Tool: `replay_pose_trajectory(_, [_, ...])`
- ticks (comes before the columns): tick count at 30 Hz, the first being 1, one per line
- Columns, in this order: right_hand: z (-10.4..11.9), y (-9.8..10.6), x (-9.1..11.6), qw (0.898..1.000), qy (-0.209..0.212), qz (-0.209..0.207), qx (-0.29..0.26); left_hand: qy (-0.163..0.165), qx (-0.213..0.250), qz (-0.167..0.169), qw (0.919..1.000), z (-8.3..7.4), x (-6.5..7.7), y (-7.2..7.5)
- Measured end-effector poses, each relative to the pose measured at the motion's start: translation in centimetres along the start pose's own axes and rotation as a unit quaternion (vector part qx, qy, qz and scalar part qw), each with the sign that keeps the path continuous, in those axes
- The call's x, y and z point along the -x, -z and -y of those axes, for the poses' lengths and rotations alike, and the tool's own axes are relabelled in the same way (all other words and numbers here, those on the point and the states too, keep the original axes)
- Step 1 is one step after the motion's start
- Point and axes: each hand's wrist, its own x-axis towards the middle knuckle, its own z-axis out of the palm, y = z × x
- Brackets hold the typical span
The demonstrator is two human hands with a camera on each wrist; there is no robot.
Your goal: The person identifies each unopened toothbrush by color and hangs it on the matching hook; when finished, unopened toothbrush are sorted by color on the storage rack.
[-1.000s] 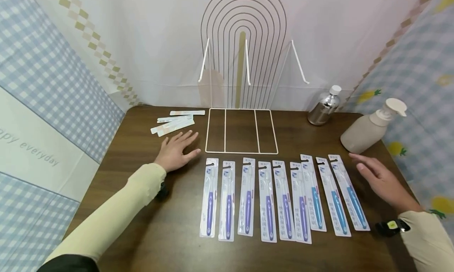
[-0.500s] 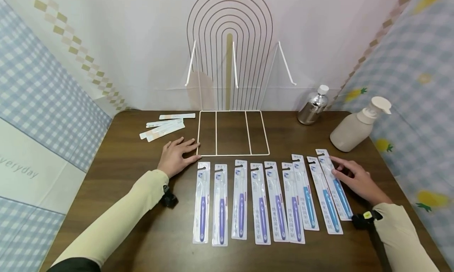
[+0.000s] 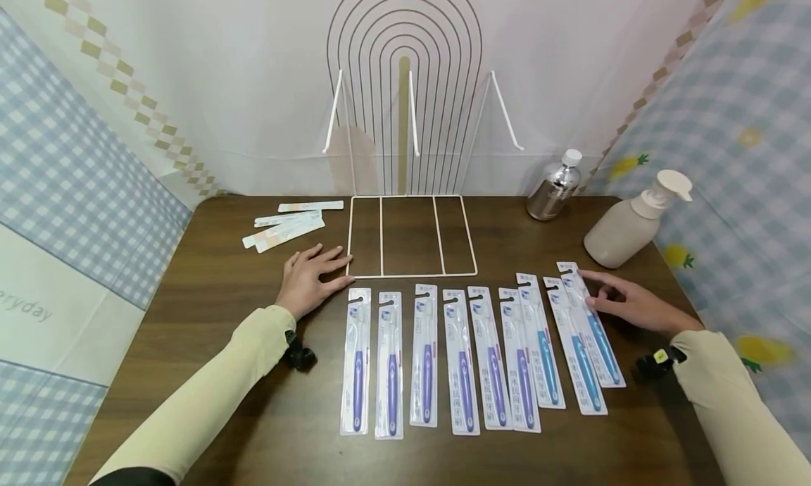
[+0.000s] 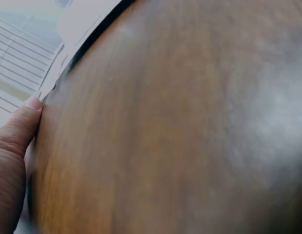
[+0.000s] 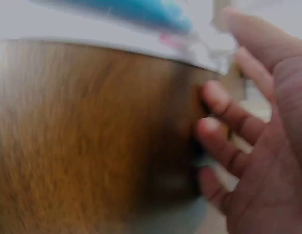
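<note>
My right hand (image 3: 633,304) is at the upper right edge of the rightmost packaged toothbrush (image 3: 605,349), a blue one, thumb and index finger pinching that edge. In the right wrist view its other fingers (image 5: 224,141) are loosely bent; the package (image 5: 117,29) is blurred. This package overlaps the neighbouring blue packaged toothbrush (image 3: 586,373). With fingers spread, my left hand (image 3: 307,282) rests on the table at the front left corner of the white wire rack (image 3: 412,276). Several purple packaged toothbrushes (image 3: 427,373) lie in a row in front of the rack.
Several thin white paper packets (image 3: 291,231) lie at the back left. A silver bottle (image 3: 554,190) and a beige pump bottle (image 3: 624,232) stand at the back right. White hooks (image 3: 507,113) jut from the rack's upright part. Patterned curtains (image 3: 716,211) enclose the table.
My right hand has come in to the rightmost packaged toothbrush, which has shifted away from me and slightly left. My left hand has moved right to the rack. The head view has shifted slightly.
</note>
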Motion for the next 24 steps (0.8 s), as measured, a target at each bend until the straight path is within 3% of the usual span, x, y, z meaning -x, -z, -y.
replay_pose_trajectory(9, [-1.1, -1.4, -1.1, 0.995, -0.005, -0.082, 0.048, -0.001, 0.001, -0.003, 1.0, 0.1, 0.0, 0.0])
replay_pose_trajectory(18, [-1.6, -1.9, -0.4, 0.986, 0.029, -0.164, -0.012, 0.0, 0.003, -0.005, 1.0, 0.0, 0.1, 0.0])
replay_pose_trajectory(24, [1.1, -0.6, 0.0, 0.976, 0.059, -0.197, -0.063, 0.002, -0.001, -0.007, 1.0, 0.0, 0.1, -0.1])
